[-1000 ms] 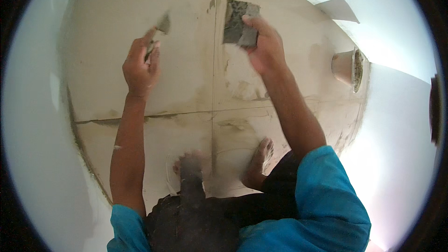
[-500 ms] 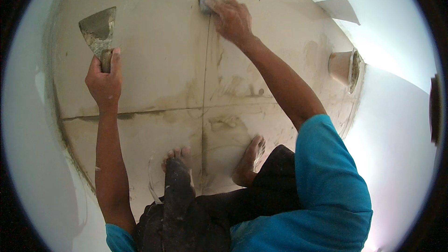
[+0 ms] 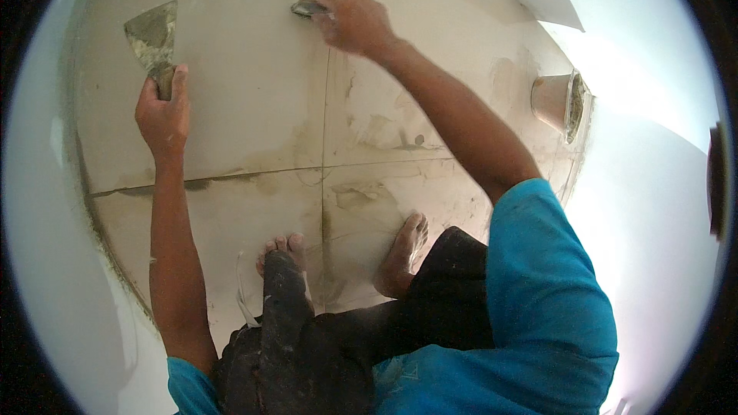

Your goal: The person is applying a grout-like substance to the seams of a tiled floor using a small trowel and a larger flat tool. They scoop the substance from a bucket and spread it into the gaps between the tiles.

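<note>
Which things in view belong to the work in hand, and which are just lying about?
In use:
- fan-bladed scraper, in the left hand
- dark flat piece, in the right hand; whether it touches the tiles is unclear

Lying about:
- pale tub, in neither hand, though possibly part of the work
- grey angular piece, kind unclear

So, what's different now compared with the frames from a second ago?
The left hand has moved left, its scraper turned so the blade shows broadside. The right hand has swept its grey flat tool leftward across the floor seam; the tool now shows nearly edge-on. Nothing was taken up or let go. Bucket and feet stayed put.
</note>
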A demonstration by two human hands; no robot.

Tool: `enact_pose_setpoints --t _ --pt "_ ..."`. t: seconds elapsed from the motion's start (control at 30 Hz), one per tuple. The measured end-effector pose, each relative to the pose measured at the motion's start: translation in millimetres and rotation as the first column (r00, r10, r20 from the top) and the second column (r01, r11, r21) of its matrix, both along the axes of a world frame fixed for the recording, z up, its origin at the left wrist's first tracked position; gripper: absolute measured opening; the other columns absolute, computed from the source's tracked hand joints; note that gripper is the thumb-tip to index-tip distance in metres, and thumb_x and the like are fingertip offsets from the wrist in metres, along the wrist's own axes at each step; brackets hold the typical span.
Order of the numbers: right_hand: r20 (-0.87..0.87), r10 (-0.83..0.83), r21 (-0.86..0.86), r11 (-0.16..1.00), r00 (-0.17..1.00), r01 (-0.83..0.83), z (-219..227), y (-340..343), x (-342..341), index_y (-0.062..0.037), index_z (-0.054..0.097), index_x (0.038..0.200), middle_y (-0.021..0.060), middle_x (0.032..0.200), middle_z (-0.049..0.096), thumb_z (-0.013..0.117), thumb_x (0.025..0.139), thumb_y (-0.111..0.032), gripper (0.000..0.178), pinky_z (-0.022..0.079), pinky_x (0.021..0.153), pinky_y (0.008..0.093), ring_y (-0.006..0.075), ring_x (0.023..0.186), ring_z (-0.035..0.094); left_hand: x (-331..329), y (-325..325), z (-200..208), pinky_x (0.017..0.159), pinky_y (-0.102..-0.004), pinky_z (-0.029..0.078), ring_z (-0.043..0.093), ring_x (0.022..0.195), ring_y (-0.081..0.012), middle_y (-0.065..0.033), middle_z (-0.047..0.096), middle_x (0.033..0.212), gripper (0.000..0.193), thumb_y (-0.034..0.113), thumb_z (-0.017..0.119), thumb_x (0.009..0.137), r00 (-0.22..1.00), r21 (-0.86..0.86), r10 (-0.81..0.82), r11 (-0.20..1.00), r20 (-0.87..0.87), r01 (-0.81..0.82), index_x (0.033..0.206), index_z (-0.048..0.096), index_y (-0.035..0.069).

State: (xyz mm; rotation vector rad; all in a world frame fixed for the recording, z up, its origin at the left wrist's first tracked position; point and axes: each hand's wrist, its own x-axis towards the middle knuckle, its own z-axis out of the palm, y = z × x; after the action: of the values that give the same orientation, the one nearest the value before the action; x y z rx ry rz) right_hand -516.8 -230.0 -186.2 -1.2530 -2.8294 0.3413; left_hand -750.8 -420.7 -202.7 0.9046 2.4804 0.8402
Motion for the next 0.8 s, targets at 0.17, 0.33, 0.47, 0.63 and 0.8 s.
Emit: enact_pose_setpoints --t 0.17,0.33,0.47,0.63,0.8 --pt "-0.115 -0.102 0.184 0.975 0.988 0.122 -28 128 56 -0.0177 0.062 0.116 0.0088 0.099 0.067 0.062 0.083 -0.023 0.033 0.051 0.077 0.0425 0.0290 0.089 0.062 8 9 8 0.064 -0.0334 0.046 0.056 0.067 -0.0148 -0.0056 0.060 0.076 0.040 0.045 0.063 0.086 0.993 0.005 -0.085 0.996 0.081 0.084 0.091 0.063 0.005" --pt "0.061 0.076 0.134 0.987 0.995 -0.084 -12 23 32 -0.0205 0.062 0.115 0.0040 0.102 0.066 0.066 0.077 -0.018 0.038 0.050 0.076 0.0410 0.0266 0.094 0.061 -3 -4 5 0.062 -0.0310 0.046 0.054 0.064 -0.0131 -0.0043 0.059 0.074 0.039 0.043 0.063 0.087 0.994 0.046 -0.097 0.994 0.045 0.095 0.092 0.063 0.004" --pt "0.123 0.227 -0.270 0.944 0.966 -0.188 21 -92 68 -0.0223 0.058 0.117 0.0025 0.099 0.063 0.062 0.083 -0.016 0.035 0.047 0.082 0.0429 0.0238 0.098 0.058 -3 0 1 0.061 -0.0286 0.046 0.054 0.063 -0.0115 -0.0031 0.058 0.073 0.039 0.043 0.061 0.088 0.963 0.110 -0.016 0.994 0.269 -0.014 0.088 0.061 0.005" --pt "0.070 -0.185 -0.026 0.982 0.980 0.188 -6 56 110 -0.0120 0.062 0.112 0.0131 0.108 0.065 0.059 0.087 -0.025 0.028 0.050 0.084 0.0407 0.0310 0.099 0.062 -2 5 -18 0.060 -0.0268 0.044 0.052 0.063 -0.0093 -0.0004 0.056 0.070 0.034 0.041 0.061 0.089 0.928 0.181 -0.088 0.983 0.362 0.022 0.082 0.057 0.007" --pt "-0.185 -0.156 -0.012 0.988 0.970 0.156 3 86 82 -0.0134 0.062 0.117 0.0050 0.123 0.061 0.055 0.090 -0.013 0.028 0.048 0.085 0.0334 0.0207 0.103 0.059 -5 1 -21 0.058 -0.0250 0.041 0.049 0.061 -0.0084 0.0007 0.055 0.069 0.031 0.039 0.060 0.090 0.922 0.272 -0.133 0.962 0.363 0.032 0.081 0.057 0.009"
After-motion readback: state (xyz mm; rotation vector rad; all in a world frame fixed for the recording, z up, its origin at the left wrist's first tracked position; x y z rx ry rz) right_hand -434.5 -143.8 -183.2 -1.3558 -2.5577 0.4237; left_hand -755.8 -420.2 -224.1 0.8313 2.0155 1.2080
